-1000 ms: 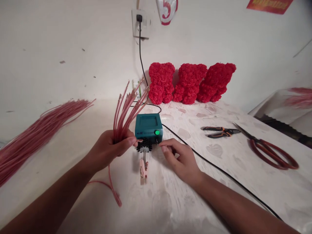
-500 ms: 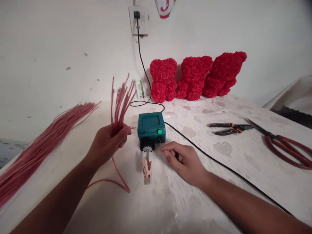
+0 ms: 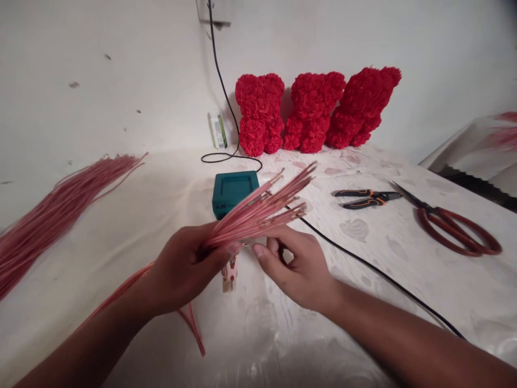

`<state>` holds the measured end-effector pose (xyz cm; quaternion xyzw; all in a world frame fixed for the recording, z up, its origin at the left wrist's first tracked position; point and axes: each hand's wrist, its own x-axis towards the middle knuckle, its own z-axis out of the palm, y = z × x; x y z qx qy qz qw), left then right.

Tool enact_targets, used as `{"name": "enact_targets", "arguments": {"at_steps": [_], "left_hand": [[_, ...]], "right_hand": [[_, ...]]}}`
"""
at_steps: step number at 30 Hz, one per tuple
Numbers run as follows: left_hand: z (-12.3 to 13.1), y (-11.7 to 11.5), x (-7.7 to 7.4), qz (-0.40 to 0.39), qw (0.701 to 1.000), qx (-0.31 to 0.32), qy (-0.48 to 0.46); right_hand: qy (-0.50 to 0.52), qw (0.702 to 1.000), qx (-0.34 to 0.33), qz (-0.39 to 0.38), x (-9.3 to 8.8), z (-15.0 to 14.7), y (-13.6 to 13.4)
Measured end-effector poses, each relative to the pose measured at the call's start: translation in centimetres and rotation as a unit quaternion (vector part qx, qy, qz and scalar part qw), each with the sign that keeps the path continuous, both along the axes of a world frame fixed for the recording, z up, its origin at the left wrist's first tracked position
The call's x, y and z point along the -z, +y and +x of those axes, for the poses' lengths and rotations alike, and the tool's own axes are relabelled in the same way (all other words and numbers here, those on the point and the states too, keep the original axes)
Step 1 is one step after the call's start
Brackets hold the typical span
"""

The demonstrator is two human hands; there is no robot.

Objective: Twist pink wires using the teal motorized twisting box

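Observation:
My left hand is closed around a bundle of thin pink wires, whose brownish ends fan out up and to the right. Some lengths trail below that wrist onto the table. Close to its thumb, a small wire tip pokes out. My right hand sits just right of the bundle, thumb and fingers curled into a pinch; the bundle covers part of the fingers, and I cannot make out what they hold. Behind the bundle stands a teal box-shaped machine, its front partly covered. Below the hands lies a pale pink clothespin-like clip.
A larger bundle of pink wires lies at left. Red rose-covered bears and a small white-green box stand against the wall. Black-orange pliers and big red-handled scissors lie right. A black cable crosses the table.
My left hand has moved right with the wires, tilting them from upright to rightward, in front of the teal machine. Both hands are now close together. The view has shifted slightly.

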<state>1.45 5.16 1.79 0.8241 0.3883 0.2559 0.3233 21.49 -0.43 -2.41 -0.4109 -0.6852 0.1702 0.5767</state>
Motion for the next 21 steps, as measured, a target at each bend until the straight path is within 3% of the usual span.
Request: {"name": "enact_targets", "arguments": {"at_steps": [4,10,15,21], "left_hand": [[0.2,-0.18,0.33,0.002,1.0,-0.013,-0.003],[0.57,-0.43,0.15,-0.026,0.999,0.027,-0.009],[0.47,-0.3,0.47,-0.007,1.0,0.01,-0.006],[0.34,-0.12,0.8,-0.066,0.997,0.026,-0.032]], "right_hand": [[-0.002,1.0,0.011,-0.011,0.04,0.22,0.02],[-0.012,1.0,0.01,0.017,0.08,0.28,0.05],[-0.023,0.999,0.003,0.026,-0.12,0.36,0.03],[-0.018,1.0,0.01,0.014,-0.3,0.53,-0.11]]}}
